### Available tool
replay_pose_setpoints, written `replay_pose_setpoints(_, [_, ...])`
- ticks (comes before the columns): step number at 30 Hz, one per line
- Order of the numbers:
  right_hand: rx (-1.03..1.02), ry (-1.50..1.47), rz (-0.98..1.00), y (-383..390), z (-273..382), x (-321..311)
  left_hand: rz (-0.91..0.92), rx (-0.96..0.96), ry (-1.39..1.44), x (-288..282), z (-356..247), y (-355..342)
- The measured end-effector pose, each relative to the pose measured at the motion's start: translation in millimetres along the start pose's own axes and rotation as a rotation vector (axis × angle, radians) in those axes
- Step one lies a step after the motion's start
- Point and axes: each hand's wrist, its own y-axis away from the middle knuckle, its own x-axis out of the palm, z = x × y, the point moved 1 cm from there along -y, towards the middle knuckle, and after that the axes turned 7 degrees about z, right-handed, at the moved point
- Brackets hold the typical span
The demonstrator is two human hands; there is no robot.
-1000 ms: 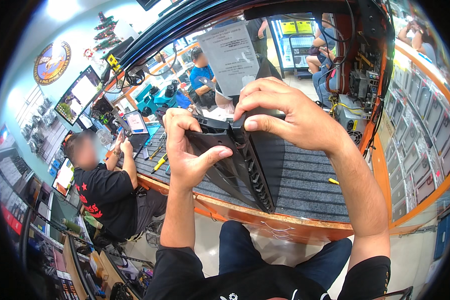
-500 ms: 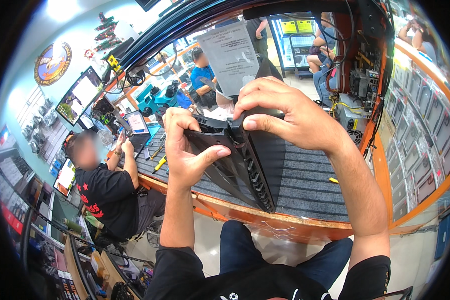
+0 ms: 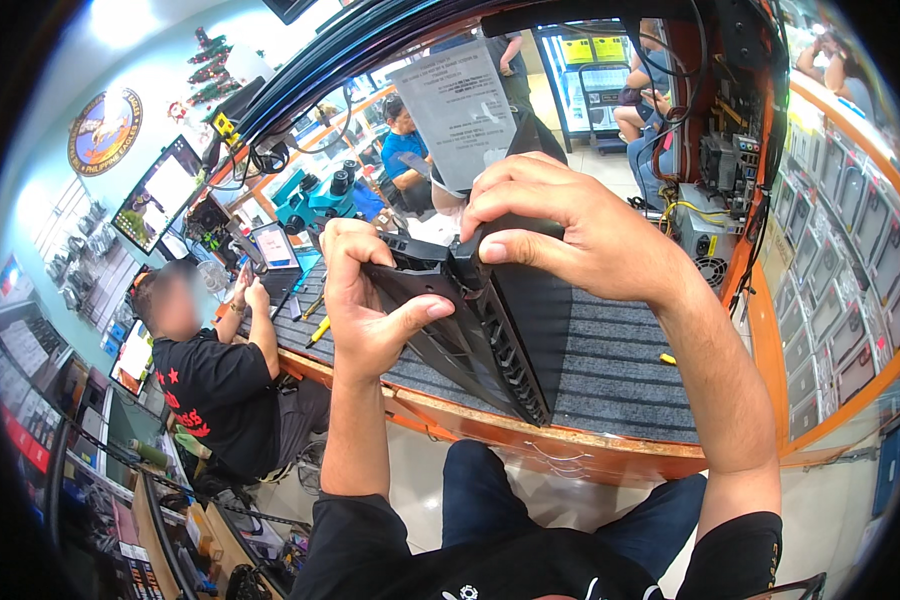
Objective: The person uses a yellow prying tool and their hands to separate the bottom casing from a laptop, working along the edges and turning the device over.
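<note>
1. The left hand (image 3: 360,312) grips the upper edge of a black panel (image 3: 425,325), fingers curled over it, thumb against its near face.
2. The right hand (image 3: 580,230) pinches the top corner of the black case (image 3: 542,320) beside the panel; whether the two parts are joined is hard to tell.
3. The case stands on a grey striped mat (image 3: 625,375), near the front edge.
4. Leftward lies a yellow tool (image 3: 319,331).
5. Farther off, a co-worker (image 3: 215,390) sits left; a teal microscope (image 3: 315,205) stands beyond.
</note>
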Motion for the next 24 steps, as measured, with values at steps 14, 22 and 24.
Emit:
replay_pose_setpoints(14, [-0.017,-0.006,-0.020,0.2,-1.9,1.4,-0.037,0.039,0.033,0.9,3.3,0.5])
replay_pose_setpoints(22, [-0.028,-0.004,-0.134,11.8,-1.6,6.4,-0.045,-0.007,0.054,2.1,0.4,-0.6])
replay_pose_setpoints(24, [0.054,0.063,-0.228,28.7,8.5,4.4,-0.048,-0.019,0.037,0.1,1.9,2.3])
